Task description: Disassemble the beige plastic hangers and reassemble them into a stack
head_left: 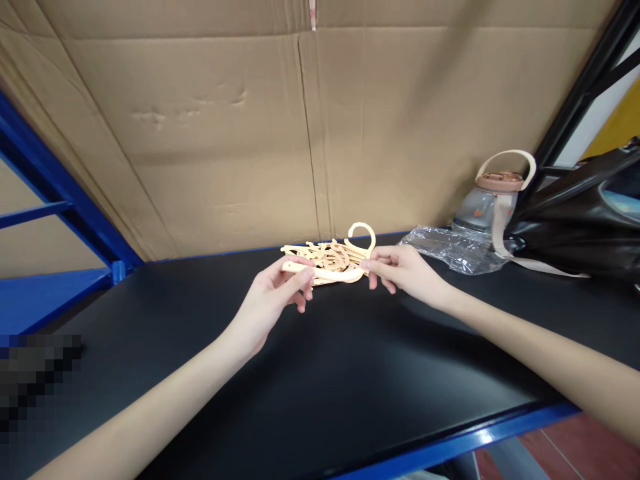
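Observation:
A cream plastic hanger piece (336, 274) with a curved hook is held up between both hands. My left hand (273, 293) pinches its long arm near the left end. On the other side my right hand (403, 272) grips it at the base of the hook, thumb and forefinger closed on it. Just behind the hands, a pile of similar cream pieces (320, 252) lies on the black table (310, 387), partly hidden by the fingers and the held piece.
Cardboard (225, 133) stands behind the table. At the right are a clear bottle (483, 207) with a strap, crumpled clear plastic (450, 247) and a black bag (575, 220). A blue metal frame (65, 193) rises at the left.

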`<state>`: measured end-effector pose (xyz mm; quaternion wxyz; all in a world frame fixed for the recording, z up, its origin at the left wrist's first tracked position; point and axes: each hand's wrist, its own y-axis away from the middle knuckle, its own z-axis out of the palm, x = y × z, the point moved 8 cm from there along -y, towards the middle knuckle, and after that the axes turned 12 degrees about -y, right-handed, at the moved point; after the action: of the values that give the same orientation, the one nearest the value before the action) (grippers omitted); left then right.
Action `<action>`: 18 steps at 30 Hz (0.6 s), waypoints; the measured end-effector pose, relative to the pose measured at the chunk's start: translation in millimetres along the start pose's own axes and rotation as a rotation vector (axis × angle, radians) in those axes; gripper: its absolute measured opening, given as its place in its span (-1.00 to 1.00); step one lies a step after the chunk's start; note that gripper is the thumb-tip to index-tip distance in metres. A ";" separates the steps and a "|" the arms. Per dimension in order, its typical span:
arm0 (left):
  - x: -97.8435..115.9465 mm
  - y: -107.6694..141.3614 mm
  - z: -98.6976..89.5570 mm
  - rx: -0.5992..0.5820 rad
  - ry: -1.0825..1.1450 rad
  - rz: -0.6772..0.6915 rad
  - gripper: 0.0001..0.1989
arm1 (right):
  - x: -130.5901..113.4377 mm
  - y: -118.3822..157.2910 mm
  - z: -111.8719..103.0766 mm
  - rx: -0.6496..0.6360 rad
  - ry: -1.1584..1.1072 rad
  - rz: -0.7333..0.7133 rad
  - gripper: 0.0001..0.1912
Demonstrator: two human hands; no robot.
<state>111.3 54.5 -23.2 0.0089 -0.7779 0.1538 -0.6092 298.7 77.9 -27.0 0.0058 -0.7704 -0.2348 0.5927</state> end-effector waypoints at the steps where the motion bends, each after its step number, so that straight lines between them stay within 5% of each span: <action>1: -0.8 -0.8 -2.0 0.014 0.031 -0.004 -0.82 | -2.3 1.6 3.5 -0.024 0.040 -0.024 -0.63; 10: -1.8 -4.5 -3.7 -0.012 0.022 0.009 -0.79 | -12.0 13.4 24.8 -0.125 0.266 -0.133 -0.67; 18: 2.9 -5.0 -13.5 0.105 0.027 0.028 -0.76 | -2.7 8.5 29.4 -0.128 -0.331 0.062 -0.66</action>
<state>100.3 60.9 -16.0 0.0560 -0.7658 0.1329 -0.6267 274.3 61.5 -35.7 -0.1004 -0.6681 -0.2458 0.6951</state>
